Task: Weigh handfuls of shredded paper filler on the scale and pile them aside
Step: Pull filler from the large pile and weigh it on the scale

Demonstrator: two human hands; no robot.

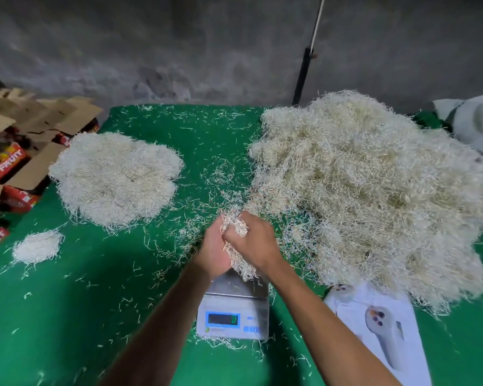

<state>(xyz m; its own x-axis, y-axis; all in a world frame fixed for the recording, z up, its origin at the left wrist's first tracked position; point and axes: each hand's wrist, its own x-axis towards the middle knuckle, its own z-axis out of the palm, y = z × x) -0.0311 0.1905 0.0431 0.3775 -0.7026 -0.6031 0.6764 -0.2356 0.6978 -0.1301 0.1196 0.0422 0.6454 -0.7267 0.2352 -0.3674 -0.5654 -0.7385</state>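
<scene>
A handful of shredded paper (pixel 236 256) is held between both hands just above the steel pan of the white digital scale (pixel 232 310). My left hand (pixel 214 250) cups it from the left, and my right hand (pixel 255 243) grips it from the right and above. Strands hang down onto the pan. The big source heap of shredded paper (pixel 374 196) fills the right side of the green table (pixel 81 316). A wide weighed pile (pixel 115 176) lies at the left, with a small pile (pixel 38 246) in front of it.
Loose strands are scattered over the green cloth. A white product box (pixel 385 338) lies right of the scale, partly under the heap. Cardboard fruit cartons (pixel 14 151) are stacked off the table's left edge. A grey wall and a dark pole (pixel 301 76) stand behind.
</scene>
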